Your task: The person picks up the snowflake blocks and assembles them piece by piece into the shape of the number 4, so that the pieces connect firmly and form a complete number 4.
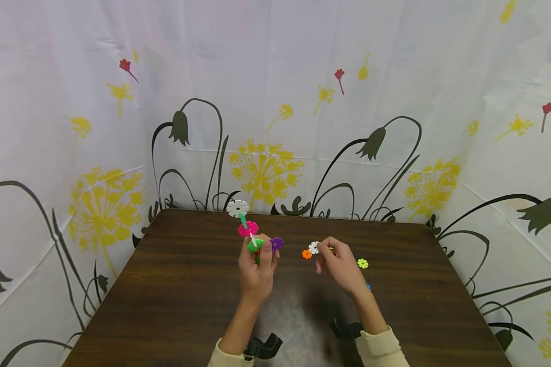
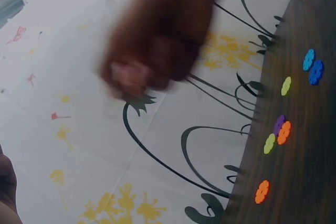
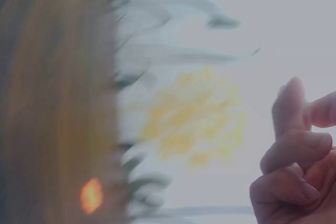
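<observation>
My left hand [image 1: 256, 272] grips a chain of flower-shaped interlocking discs, thumb in front. The chain rises from the fingers: a green disc [image 1: 255, 245] and a purple disc [image 1: 277, 244] near the fingertips, a pink disc [image 1: 248, 229] above, then a teal one and a white disc [image 1: 237, 208] at the top. To the right, my right hand [image 1: 342, 265] pinches a loose white disc [image 1: 314, 247] between thumb and fingertips, apart from the chain. Blurred in the left wrist view is the right hand [image 2: 157, 40]; the right wrist view shows its curled fingers [image 3: 289, 150].
On the dark wooden table [image 1: 179, 285] lie loose flower discs: an orange disc [image 1: 306, 254], a yellow-green disc [image 1: 362, 263], and blue discs [image 2: 315, 72] partly behind the right wrist. Black wrist mounts [image 1: 264, 346] sit below both hands. A flower-printed curtain [image 1: 275, 102] surrounds the table.
</observation>
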Tool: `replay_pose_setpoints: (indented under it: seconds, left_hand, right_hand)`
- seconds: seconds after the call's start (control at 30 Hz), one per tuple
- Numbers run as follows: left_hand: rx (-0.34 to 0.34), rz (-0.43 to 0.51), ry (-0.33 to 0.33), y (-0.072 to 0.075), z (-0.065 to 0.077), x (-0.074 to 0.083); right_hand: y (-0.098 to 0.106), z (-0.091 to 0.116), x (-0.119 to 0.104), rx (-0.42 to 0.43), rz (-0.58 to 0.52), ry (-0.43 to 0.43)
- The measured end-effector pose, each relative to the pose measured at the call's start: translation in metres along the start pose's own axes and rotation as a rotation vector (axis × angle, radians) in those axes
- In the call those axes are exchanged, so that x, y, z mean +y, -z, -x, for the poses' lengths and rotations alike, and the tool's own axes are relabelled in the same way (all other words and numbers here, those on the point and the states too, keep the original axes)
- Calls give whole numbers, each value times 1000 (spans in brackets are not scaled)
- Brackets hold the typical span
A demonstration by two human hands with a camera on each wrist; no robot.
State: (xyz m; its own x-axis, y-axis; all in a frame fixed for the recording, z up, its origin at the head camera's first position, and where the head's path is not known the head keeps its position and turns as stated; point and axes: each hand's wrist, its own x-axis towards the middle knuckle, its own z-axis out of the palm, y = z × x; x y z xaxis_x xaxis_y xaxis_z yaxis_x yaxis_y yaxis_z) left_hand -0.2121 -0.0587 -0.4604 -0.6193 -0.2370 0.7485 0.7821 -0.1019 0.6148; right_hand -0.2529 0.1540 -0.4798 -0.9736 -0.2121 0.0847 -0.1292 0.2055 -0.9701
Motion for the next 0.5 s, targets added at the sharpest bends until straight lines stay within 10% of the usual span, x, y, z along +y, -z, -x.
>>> replay_pose_setpoints:
  seconds: [0.27, 0.5]
  left_hand:
    - [-113, -111, -9, -5, 4, 0]
    - [-208, -110, -55, -6, 1, 2]
  right_hand:
    - [-8, 35, -79, -31, -50, 229]
    - [-12, 42, -106, -54, -2, 277]
